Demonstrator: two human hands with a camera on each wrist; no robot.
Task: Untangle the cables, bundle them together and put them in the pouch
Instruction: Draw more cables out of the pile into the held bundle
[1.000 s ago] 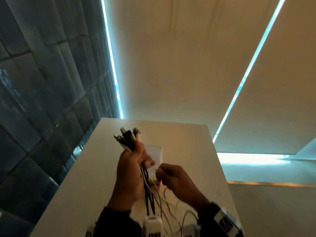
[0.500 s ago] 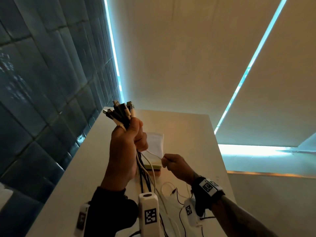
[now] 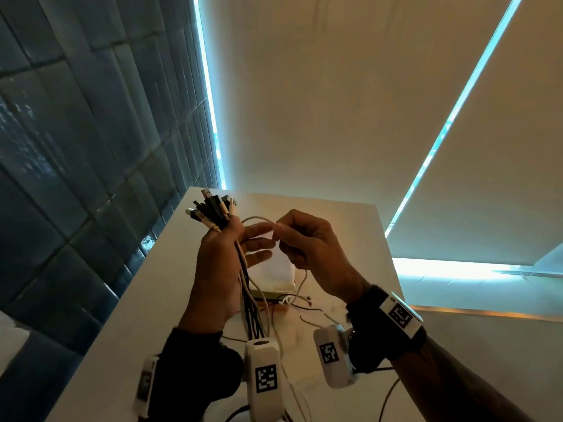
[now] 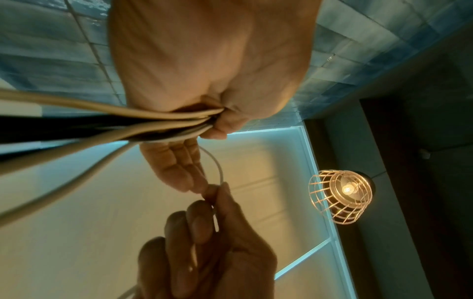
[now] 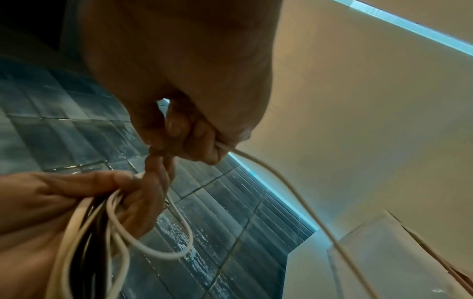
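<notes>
My left hand (image 3: pixel 243 239) is raised above the table and clamps a bundle of black and white cables (image 3: pixel 243 287) under its thumb, connector ends (image 3: pixel 213 213) fanned upward, fingers stretched to the right. My right hand (image 3: pixel 280 233) pinches a white cable (image 3: pixel 259 219) that arcs in a loop from the bundle to its fingertips and hangs down behind it. The left wrist view shows the bundle (image 4: pixel 128 121) under the thumb and the loop (image 4: pixel 220 168) meeting the right hand's fingers (image 4: pixel 204 222). A white pouch (image 3: pixel 274 275) lies on the table behind both hands.
The white table (image 3: pixel 122 315) runs along a dark tiled wall (image 3: pixel 76 147) on its left. Loose thin cables (image 3: pixel 298 303) trail across the table near the pouch. A lit wire-cage lamp (image 4: pixel 340 194) hangs overhead. Window blinds fill the background.
My right hand has risen from low near the table to the left hand's fingertips, drawing the white cable into a loop. The left hand's fingers have straightened from a fist.
</notes>
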